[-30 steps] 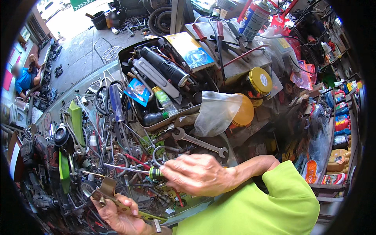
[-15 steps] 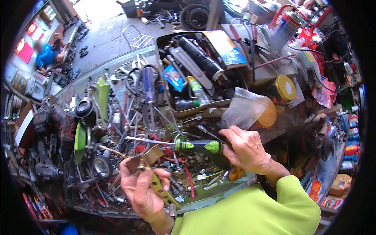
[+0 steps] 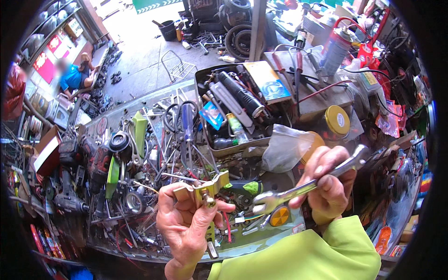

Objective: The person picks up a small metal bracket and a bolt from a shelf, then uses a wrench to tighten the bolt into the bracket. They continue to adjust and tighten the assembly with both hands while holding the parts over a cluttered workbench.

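Note:
Low over the bench's front, my left hand [image 3: 186, 221] is closed round a yellowish metal bracket [image 3: 219, 179]. A bolt with a nut [image 3: 207, 199] sticks out of the bracket near my thumb. To the right, my right hand [image 3: 329, 186] grips a shiny combination wrench [image 3: 305, 188] by its shank, fingers wrapped over it. The wrench's open jaw points left toward the bracket, apart from it. Behind both hands a black and green screwdriver [image 3: 245, 187] lies on the cluttered bench, its shaft partly hidden by the bracket.
A toolbox [image 3: 240, 148] full of tools stands beyond my hands. Right of it are a plastic bag [image 3: 285, 148] and a yellow-lidded jar [image 3: 337, 122]. Cordless drills [image 3: 99, 165] lie at left among loose parts. A person in blue [image 3: 71, 80] sits at the far left.
My right hand has come up holding the wrench, where before it was down by the screwdriver's handle end. My left hand has turned the bracket and moved slightly right.

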Motion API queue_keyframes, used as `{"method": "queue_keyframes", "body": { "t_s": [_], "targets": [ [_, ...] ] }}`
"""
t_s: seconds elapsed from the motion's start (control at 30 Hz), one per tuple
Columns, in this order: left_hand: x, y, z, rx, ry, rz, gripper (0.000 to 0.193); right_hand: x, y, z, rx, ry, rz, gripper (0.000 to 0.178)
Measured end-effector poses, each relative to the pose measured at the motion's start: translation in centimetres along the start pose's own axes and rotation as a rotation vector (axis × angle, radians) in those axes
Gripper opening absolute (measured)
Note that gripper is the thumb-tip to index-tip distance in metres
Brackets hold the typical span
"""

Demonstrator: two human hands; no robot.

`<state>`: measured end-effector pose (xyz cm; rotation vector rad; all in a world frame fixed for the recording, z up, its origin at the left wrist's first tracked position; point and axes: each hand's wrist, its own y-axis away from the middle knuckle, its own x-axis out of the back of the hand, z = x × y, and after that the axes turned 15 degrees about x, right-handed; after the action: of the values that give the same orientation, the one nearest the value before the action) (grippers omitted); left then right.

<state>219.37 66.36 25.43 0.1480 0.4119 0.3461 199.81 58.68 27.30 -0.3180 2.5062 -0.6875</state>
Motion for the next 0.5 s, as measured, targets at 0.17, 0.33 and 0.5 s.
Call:
{"method": "queue_keyframes", "body": {
  "t_s": [0.17,0.33,0.5],
  "targets": [
    [-0.7,0.2,-0.3,0.074,0.108,-0.149,0.031,-0.5,-0.5,0.6,-0.134,-0.103,-0.007,0.021],
    [-1.2,0.6,-0.6,0.156,0.098,-0.15,0.031,0.7,-1.0,1.3,-0.305,-0.233,-0.05,0.018],
    [-1.6,0.9,-1.0,0.195,0.041,-0.157,0.034,0.8,-2.1,1.5,-0.371,-0.2,-0.15,0.018]
  ]
}}
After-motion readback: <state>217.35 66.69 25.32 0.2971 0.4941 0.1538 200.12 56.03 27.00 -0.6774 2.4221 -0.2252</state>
